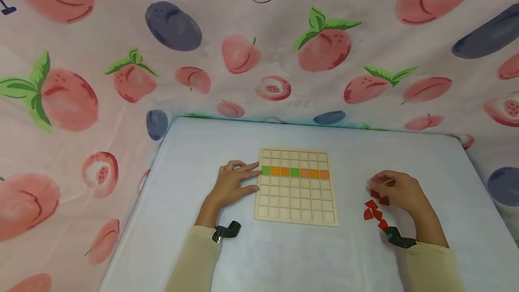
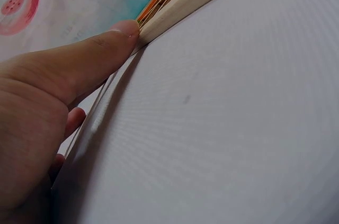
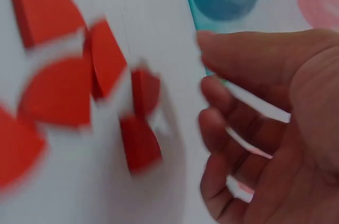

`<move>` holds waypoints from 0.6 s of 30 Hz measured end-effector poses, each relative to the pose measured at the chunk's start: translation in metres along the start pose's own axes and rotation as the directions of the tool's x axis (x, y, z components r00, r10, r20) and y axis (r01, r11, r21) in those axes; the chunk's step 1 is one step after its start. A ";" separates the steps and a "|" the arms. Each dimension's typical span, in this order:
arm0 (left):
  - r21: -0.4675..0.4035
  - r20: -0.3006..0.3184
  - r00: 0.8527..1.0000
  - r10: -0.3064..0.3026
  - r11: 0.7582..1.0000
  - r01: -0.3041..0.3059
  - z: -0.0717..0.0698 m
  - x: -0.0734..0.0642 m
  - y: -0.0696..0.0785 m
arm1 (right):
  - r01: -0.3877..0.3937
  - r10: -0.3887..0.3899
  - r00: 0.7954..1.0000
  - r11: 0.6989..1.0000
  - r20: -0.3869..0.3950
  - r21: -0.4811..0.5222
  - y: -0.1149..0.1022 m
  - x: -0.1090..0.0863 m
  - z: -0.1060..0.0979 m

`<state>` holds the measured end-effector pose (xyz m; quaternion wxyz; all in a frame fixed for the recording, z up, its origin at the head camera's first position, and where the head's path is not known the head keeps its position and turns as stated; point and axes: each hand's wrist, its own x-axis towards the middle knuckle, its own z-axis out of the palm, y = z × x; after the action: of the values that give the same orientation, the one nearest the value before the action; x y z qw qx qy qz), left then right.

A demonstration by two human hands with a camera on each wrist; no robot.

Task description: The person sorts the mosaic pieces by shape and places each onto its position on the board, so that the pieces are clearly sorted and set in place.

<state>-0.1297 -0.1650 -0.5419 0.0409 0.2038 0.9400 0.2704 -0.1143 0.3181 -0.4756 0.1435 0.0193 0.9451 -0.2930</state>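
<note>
A pale wooden grid board [image 1: 296, 202] lies on the table. One row near its far side holds coloured squares, among them a green tile [image 1: 294, 172] and an orange tile [image 1: 314, 174]. My left hand [image 1: 233, 184] rests at the board's left edge with fingers extended; in the left wrist view the thumb [image 2: 100, 49] touches the board's side [image 2: 196, 1]. To the right, my right hand [image 1: 399, 190] hovers over several red quarter-round pieces [image 1: 368, 214], fingers loosely bent. The right wrist view shows nothing between its fingers, with red pieces [image 3: 58, 91] beside them.
A white cloth covers the table [image 1: 284, 260]. Behind and to the left hangs a fruit-printed curtain [image 1: 243, 89]. Each wrist wears a black camera mount, one at the left wrist [image 1: 227, 230] and one at the right wrist [image 1: 399, 239], beside a red piece [image 1: 383, 225].
</note>
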 end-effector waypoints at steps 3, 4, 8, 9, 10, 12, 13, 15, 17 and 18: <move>0.002 0.003 1.000 0.003 1.000 -0.003 0.001 0.001 0.000 | -0.013 0.016 0.999 0.997 0.046 -0.071 0.013 -0.005 -0.008; 0.002 0.005 1.000 0.005 1.000 -0.005 0.001 0.001 0.001 | -0.015 0.021 0.998 0.996 0.063 -0.090 0.018 -0.006 -0.009; 0.004 0.012 1.000 0.002 1.000 -0.002 0.001 0.002 0.001 | -0.013 0.026 0.994 0.993 0.105 -0.121 0.031 -0.007 -0.010; 0.007 0.014 1.000 -0.002 1.000 0.002 0.000 0.002 0.001 | -0.015 0.027 0.994 0.993 0.107 -0.116 0.033 -0.007 -0.009; 0.009 0.015 1.000 -0.004 1.000 0.004 0.000 0.002 0.001 | -0.014 0.026 0.994 0.993 0.105 -0.115 0.034 -0.007 -0.008; 0.010 0.016 1.000 -0.009 1.000 0.009 0.000 0.001 0.001 | -0.015 0.025 0.995 0.994 0.095 -0.107 0.036 -0.007 -0.006; 0.013 0.014 1.000 -0.010 1.000 0.010 0.000 0.001 0.001 | -0.013 0.022 0.996 0.994 0.089 -0.106 0.037 -0.007 -0.005; 0.010 0.012 1.000 -0.013 1.000 0.013 -0.001 0.001 0.001 | -0.006 0.014 0.997 0.994 0.080 -0.105 0.037 -0.006 -0.004; 0.011 0.006 1.000 -0.010 1.000 0.010 0.000 0.000 0.001 | -0.002 0.009 0.998 0.994 0.070 -0.106 0.038 -0.006 -0.003; 0.011 0.004 1.000 -0.009 1.000 0.009 0.000 0.000 0.001 | 0.001 0.005 0.998 0.994 0.064 -0.106 0.039 -0.005 -0.002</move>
<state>-0.1298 -0.1643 -0.5415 0.0429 0.2003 0.9423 0.2648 -0.1051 0.3516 -0.4937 0.1749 0.0032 0.9542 -0.2429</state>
